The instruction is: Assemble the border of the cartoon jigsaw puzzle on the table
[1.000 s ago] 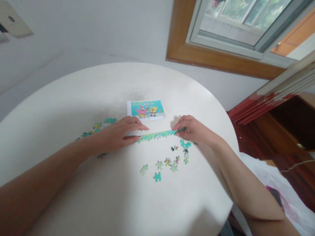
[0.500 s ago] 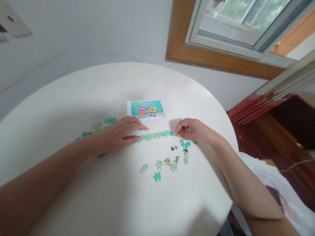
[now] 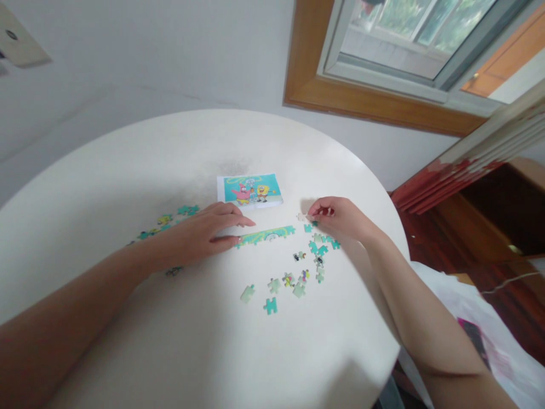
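Note:
A joined strip of puzzle pieces (image 3: pixel 267 235) lies across the middle of the table. My left hand (image 3: pixel 219 227) rests at the strip's left end, thumb touching it and fingers spread apart. Beyond the strip's right end, my right hand (image 3: pixel 334 216) pinches a pale puzzle piece (image 3: pixel 301 217) between thumb and fingertips, separate from the strip. Below that hand are loose teal pieces (image 3: pixel 323 250). A picture card (image 3: pixel 251 190) with cartoon figures lies behind the strip. More loose pieces (image 3: pixel 165 219) lie beyond my left forearm, partly hidden by it.
The round white table (image 3: pixel 213 352) also bears several scattered pieces (image 3: pixel 286 281) nearer to me and a teal piece (image 3: pixel 271 305). A wall and a wood-framed window (image 3: pixel 383 105) stand behind. A white plastic bag (image 3: pixel 451 295) is at the right.
My right hand has moved slightly up and away from the strip's right end with a piece at its fingertips. A teal piece shows below it. My left hand stays put.

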Demonstrator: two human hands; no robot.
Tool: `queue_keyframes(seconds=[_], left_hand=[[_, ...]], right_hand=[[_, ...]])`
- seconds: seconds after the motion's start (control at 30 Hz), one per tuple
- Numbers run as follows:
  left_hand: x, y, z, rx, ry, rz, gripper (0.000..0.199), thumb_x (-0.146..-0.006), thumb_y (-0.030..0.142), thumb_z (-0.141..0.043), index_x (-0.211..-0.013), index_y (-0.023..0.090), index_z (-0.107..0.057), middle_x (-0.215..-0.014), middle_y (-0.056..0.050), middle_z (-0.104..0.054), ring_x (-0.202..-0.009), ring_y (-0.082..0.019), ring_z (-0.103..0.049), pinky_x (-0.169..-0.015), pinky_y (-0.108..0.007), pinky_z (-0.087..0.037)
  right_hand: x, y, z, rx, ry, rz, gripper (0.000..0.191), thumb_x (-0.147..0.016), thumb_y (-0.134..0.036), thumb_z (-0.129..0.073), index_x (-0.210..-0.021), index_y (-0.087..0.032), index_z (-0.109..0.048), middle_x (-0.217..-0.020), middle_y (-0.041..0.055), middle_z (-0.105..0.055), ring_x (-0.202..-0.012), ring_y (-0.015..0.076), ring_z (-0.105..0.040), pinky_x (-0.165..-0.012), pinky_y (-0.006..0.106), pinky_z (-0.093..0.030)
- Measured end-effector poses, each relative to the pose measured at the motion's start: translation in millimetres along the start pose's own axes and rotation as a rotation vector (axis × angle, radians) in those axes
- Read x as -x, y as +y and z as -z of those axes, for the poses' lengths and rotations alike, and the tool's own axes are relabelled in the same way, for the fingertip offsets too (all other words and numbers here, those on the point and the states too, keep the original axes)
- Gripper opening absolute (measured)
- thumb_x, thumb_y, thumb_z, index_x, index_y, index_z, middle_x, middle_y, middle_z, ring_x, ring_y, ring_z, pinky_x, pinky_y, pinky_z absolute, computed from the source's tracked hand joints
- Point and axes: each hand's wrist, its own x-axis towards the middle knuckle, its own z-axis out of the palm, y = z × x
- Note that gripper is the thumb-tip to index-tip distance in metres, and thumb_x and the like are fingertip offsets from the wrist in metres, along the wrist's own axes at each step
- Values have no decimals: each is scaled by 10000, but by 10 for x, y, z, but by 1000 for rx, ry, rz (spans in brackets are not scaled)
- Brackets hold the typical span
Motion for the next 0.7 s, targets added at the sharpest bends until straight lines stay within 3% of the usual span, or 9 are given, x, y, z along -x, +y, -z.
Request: queue_keyframes(seconds=[0.2,0.37,0.53,0.7], left_hand=[[-4,18,8,5,-2,-6,351,-958,300,-456,-1264,212,-605,-1228,-88,-602,-1184,-239,-537,-1067,-362,-380],[-2,21,12,-3,-5,1,351,-956,307,-455,-1260,216,-605,-1213,-79,-604,-1170,-236,-543,-1059,-353,-383],[4,4,-5,-2,15,-15,351,-957,300,-452,-1252,204,-617,-1205,-80,-601,-1160,-232,-547,-1050,-349,-386],[3,-7,-11,5,24,-26,348,-952,294,-460,-1249,206,-619,-1196,-76,-601,-1146,-225,-552,-1033,-336,-396]], right_hand=[[44,49,90,33,42,92,193,-782,-169,-595,-888,-214,-750,-881,36,-701,-721,143,-562,-685,303,-438],[110,17,189,66,-69,153,221,-842,-199,-588,-944,-219,-783,-901,47,-690,-746,141,-588,-677,283,-441],[209,-90,257,119,-206,137,197,-868,-234,-607,-967,-224,-778,-900,43,-694,-767,146,-599,-690,274,-451],[252,-131,254,188,-159,91,169,-859,-228,-629,-956,-195,-764,-897,52,-684,-765,152,-602,-715,277,-476]])
